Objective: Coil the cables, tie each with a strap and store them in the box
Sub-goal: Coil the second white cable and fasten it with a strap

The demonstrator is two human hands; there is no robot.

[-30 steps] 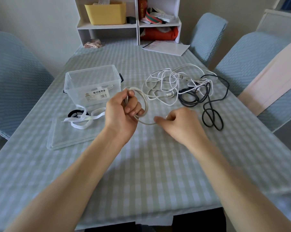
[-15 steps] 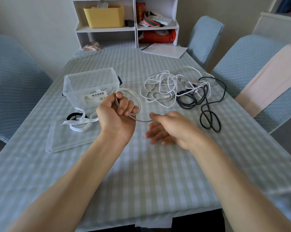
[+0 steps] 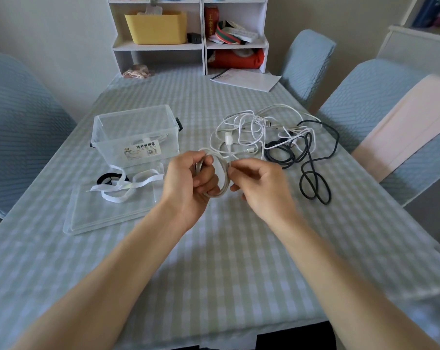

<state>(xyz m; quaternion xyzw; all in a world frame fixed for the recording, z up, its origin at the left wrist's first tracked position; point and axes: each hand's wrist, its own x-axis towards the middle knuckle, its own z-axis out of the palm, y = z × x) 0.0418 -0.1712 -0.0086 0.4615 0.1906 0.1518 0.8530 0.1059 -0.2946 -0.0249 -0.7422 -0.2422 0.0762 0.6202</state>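
Two hands work on one pale cable [image 3: 222, 178], and the main risk, in my judgement, is that the coil springs open: its loops are stiff and are kept together only by the curled fingers of the left hand [image 3: 188, 180], so if this hold becomes loose while a strap is fetched, the loops can slide apart and the winding must be done again. A second risk is the free end, which the right hand [image 3: 259, 183] pinches just beside the coil; if it slips out, it may fall onto the table [image 3: 213, 274] toward the tangle of white cables [image 3: 249, 133] and the black cable [image 3: 315, 183] behind and catch in them. The white straps [image 3: 128, 185] and a black strap [image 3: 107, 178] lie on the clear lid [image 3: 100, 218] at the left, so one hand must let go to reach them, and this is the delicate moment. The coil hangs in the air between both hands, its loops passing through the closed left fist and its right side touching the right fingertips. The clear box [image 3: 135, 137] stands open behind the left hand, near but apart from the coil.
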